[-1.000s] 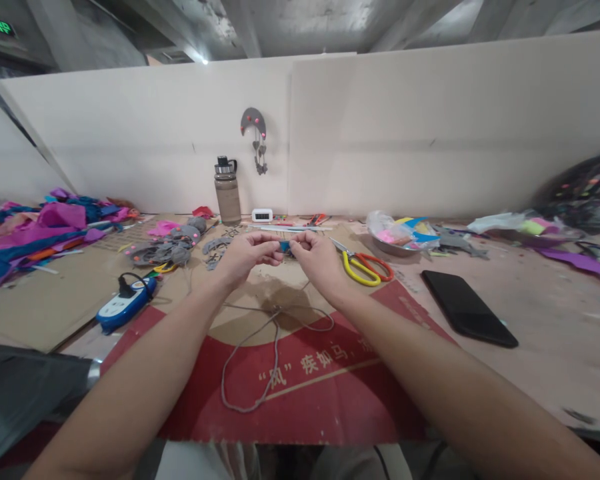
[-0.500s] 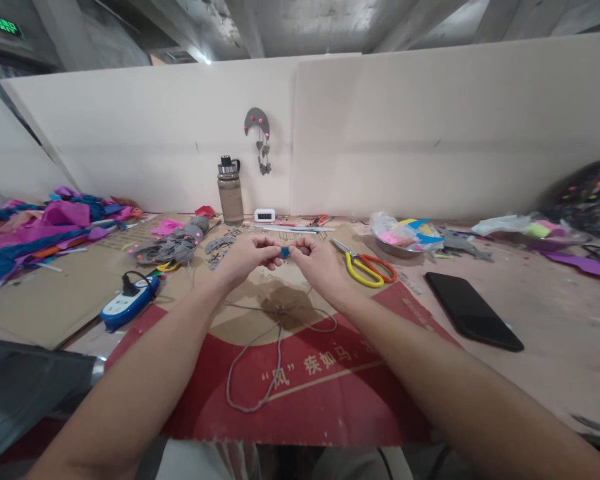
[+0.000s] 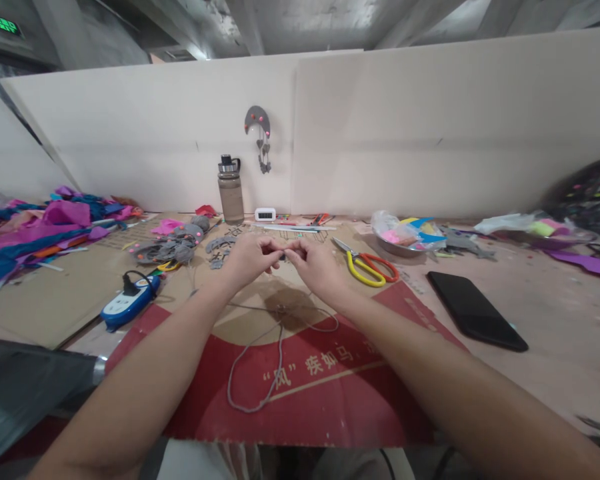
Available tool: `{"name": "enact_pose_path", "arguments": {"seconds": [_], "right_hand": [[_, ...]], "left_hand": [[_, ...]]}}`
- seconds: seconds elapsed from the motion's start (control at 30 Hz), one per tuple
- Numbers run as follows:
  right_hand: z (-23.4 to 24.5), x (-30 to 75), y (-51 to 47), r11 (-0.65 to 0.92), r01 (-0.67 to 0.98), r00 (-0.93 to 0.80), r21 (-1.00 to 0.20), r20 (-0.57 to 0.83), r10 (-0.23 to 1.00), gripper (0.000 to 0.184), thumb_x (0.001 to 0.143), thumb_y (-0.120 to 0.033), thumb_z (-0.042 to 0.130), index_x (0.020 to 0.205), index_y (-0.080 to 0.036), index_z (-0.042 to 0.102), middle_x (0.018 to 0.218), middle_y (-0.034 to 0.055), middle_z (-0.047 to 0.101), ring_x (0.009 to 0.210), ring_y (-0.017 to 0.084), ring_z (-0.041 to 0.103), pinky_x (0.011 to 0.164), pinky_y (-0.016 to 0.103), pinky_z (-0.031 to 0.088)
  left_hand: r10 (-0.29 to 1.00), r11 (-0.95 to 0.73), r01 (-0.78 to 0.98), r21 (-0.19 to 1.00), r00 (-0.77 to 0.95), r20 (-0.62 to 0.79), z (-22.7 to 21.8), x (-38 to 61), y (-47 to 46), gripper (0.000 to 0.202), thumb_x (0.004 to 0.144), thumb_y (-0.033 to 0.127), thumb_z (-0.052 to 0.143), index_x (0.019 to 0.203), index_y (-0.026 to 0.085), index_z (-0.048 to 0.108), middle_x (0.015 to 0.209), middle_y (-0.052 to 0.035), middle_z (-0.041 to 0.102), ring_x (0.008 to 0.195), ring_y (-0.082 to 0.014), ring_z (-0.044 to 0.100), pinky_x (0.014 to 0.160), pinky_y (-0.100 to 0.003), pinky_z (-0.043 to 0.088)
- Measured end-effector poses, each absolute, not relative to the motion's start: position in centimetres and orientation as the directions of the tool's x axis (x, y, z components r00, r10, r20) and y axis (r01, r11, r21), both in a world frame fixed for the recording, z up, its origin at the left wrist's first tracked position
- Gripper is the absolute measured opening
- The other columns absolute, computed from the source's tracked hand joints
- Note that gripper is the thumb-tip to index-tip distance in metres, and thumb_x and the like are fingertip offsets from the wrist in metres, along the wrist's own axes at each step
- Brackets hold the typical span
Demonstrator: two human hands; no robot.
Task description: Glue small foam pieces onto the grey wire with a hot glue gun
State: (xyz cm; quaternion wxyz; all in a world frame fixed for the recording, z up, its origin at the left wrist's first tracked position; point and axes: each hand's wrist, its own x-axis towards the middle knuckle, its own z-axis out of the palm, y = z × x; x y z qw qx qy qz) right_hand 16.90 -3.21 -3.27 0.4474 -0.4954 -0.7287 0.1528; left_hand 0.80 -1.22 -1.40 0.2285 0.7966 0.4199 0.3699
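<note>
Left hand [image 3: 254,259] and right hand [image 3: 314,261] both have a fingertip grip pinched on some tiny dark bit [image 3: 283,257] left of the scissors [image 3: 353,255], prob for fine control.

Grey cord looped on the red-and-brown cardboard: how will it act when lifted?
Probably floppy: the grey cord lies in loose curves on the cardboard. Likely very light, since it looks thin. It may tangle, as strands meet or cross near the top of the big loop.
</note>
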Motion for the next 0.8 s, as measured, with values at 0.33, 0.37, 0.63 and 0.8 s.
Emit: {"name": "enact_pose_path", "arguments": {"seconds": [0.33, 0.37, 0.63, 0.8], "right_hand": [[-3.3, 16.5, -3.6, 0.562, 0.527, -0.243, -0.637, 0.521, 0.818, 0.015, 0.085, -0.020, 0.044, 0.083, -0.017, 0.058, 0.073, 0.0009, 0.059, 0.068, 0.013, 0.052, 0.065, 0.027, 0.038], [-3.3, 16.3, -3.8, 0.581, 0.520, -0.267, -0.626, 0.527, 0.807, 0.015, 0.085, -0.020, 0.043, 0.084, -0.017, 0.058, 0.074, 0.0013, 0.060, 0.068, 0.013, 0.052, 0.065, 0.026, 0.038], [-2.0, 13.9, -9.4, 0.921, 0.309, -0.767, -0.239, 0.510, 0.390, 0.023, 0.091, -0.031, 0.042, 0.096, -0.019, 0.062, 0.093, 0.0056, 0.064, 0.087, 0.015, 0.054, 0.079, 0.029, 0.040], [-0.9, 14.6, -9.5, 0.930, 0.290, -0.726, -0.224, 0.582, 0.367, 0.035, 0.092, -0.041, 0.039, 0.079, -0.019, 0.062, 0.082, 0.0045, 0.062, 0.081, 0.015, 0.053, 0.076, 0.029, 0.039]], "left_hand": [[0.889, -0.448, 0.365, 0.816, 0.086, 0.450, -1.6, -0.5, 0.7, 0.011, 0.071, 0.024, 0.061, 0.071, 0.013, 0.063, 0.056, -0.0015, 0.062, 0.045, -0.0095, 0.056, 0.045, -0.019, 0.044], [0.896, -0.429, 0.329, 0.841, 0.036, 0.443, -1.7, -0.8, 1.1, 0.012, 0.071, 0.025, 0.062, 0.072, 0.013, 0.064, 0.056, -0.0018, 0.063, 0.045, -0.0098, 0.056, 0.045, -0.020, 0.044], [0.956, -0.268, -0.355, 0.896, -0.214, 0.202, -1.9, -2.6, 3.3, 0.007, 0.069, 0.016, 0.067, 0.071, 0.012, 0.061, 0.059, 0.0009, 0.062, 0.051, -0.0059, 0.057, 0.049, -0.015, 0.045], [0.975, -0.190, -0.572, 0.798, -0.204, 0.085, -1.3, -2.8, 3.3, 0.004, 0.074, 0.010, 0.061, 0.071, 0.012, 0.061, 0.060, 0.0011, 0.062, 0.053, -0.0051, 0.059, 0.052, -0.013, 0.049]]}}
